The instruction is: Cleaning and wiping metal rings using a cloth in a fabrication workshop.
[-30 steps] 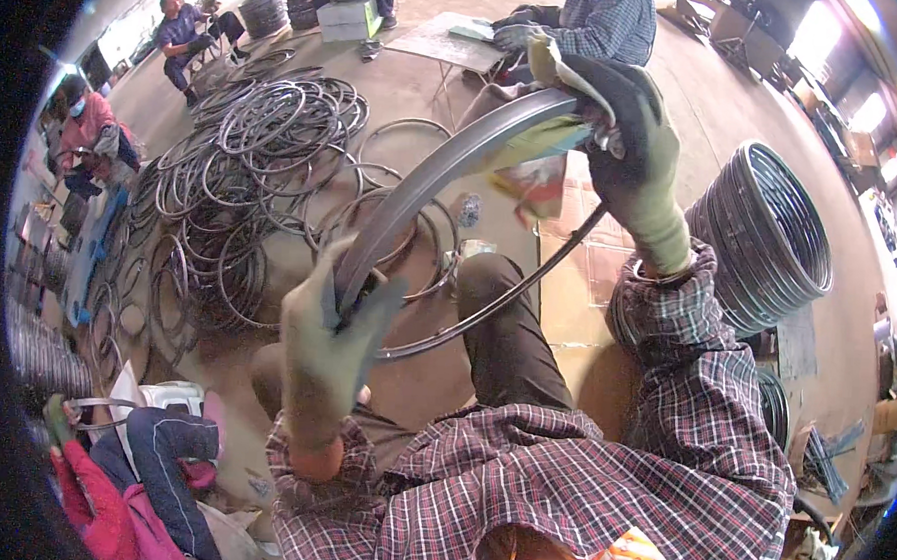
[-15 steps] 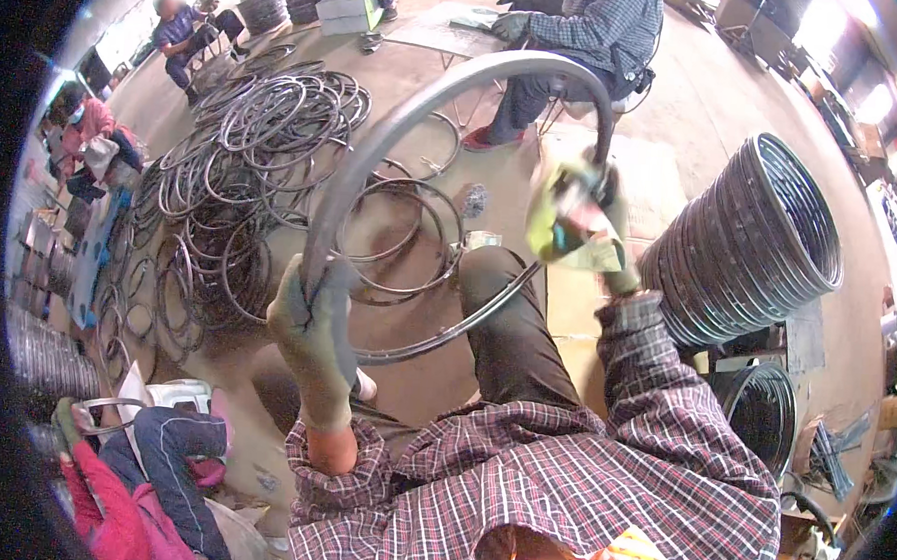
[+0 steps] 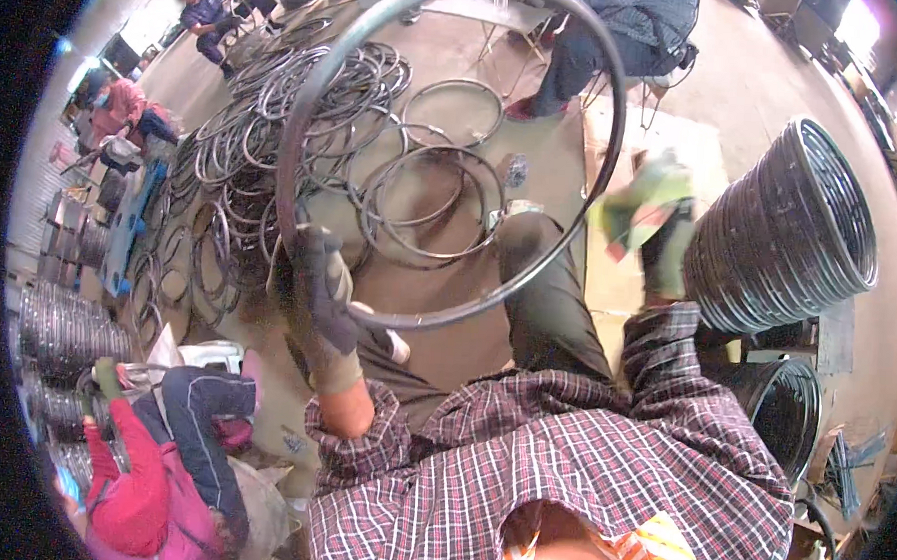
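Observation:
In the head view my gloved left hand [image 3: 320,292] grips a dark metal wheel rim [image 3: 292,163] at its lower left. The rim stands raised in front of me, its open ring facing me, above my knees. Beyond its right side, my gloved right hand [image 3: 668,255] is closed on a yellow-green cloth [image 3: 637,210] with a reddish patch. Motion blurs both cloth and fingers. Cloth and rim lie close together in the picture; whether they touch I cannot tell.
A loose heap of rims [image 3: 275,122] covers the floor ahead left. At my right a tall leaning stack of rims [image 3: 771,234] stands near cardboard [image 3: 609,277]. A co-worker in pink [image 3: 144,497] sits at lower left; another in a checked shirt [image 3: 630,28] sits ahead.
The cloth, earlier wrapped at the rim's right side, has moved outward to the right with my right hand. The rim has turned more face-on, still in my left hand. The whole view has shifted.

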Motion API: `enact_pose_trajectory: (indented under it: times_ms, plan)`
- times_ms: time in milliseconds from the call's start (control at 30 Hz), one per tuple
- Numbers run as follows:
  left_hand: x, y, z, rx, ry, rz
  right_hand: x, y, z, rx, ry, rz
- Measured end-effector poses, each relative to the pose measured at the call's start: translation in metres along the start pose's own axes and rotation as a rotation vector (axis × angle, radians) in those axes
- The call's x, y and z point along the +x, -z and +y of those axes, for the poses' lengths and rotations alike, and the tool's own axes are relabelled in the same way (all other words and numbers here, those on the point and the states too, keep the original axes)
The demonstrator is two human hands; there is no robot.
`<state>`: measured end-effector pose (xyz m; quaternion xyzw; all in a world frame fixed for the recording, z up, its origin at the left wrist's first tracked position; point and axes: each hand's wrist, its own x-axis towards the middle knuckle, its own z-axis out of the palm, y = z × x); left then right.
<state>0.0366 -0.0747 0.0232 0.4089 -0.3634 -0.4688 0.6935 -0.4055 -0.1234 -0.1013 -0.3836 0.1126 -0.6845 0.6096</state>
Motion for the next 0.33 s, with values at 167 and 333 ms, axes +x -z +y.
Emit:
enact_pose_trajectory:
  times_ms: [167,333]
  plan:
    - [0.013,-0.015,-0.01,0.197,-0.354,0.035,-0.011,-0.093,-0.009,-0.895,0.296,0.656]
    - [0.007,-0.085,-0.009,-0.393,-0.128,-0.176,-0.021,-0.148,0.083,-0.923,0.122,0.099]
